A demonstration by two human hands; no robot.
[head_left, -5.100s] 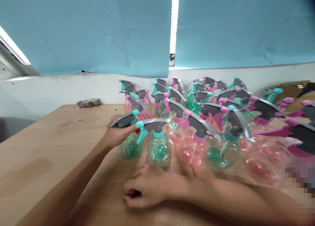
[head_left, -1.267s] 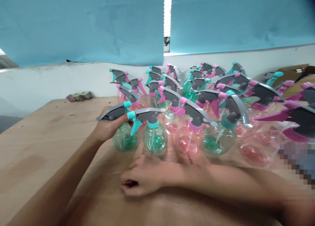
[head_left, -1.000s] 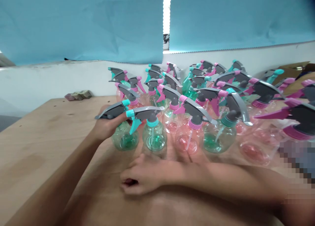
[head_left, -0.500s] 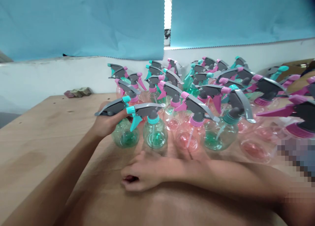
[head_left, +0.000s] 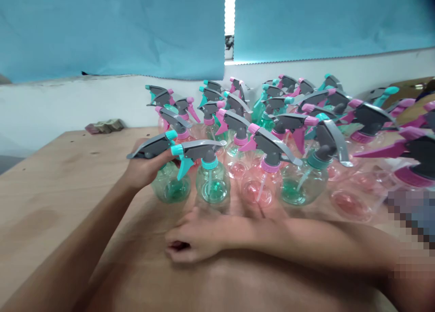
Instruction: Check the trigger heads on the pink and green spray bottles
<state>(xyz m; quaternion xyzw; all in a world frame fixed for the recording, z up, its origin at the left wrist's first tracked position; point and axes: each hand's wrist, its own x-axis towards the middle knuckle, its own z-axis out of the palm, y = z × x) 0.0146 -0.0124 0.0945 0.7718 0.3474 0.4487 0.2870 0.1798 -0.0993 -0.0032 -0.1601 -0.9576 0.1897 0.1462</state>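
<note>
My left hand (head_left: 144,167) is wrapped round the neck of a green spray bottle (head_left: 171,187) with a grey and turquoise trigger head, at the left end of the front row. That bottle appears to stand on the table. Its neck and some of my fingers are hidden. Lying on the wood in front of the row, my right hand (head_left: 190,239) is loosely curled with a dark hollow and no object visible in it. Closest to it are another green spray bottle (head_left: 213,185) and a pink spray bottle (head_left: 261,185), both standing upright.
Several more pink and green spray bottles crowd the table behind and to the right, such as a green one (head_left: 304,185). A small folded bundle (head_left: 104,127) lies at the table's back left edge. Behind the wooden table (head_left: 41,203) rises a white wall (head_left: 112,99) with blue sheeting (head_left: 112,31).
</note>
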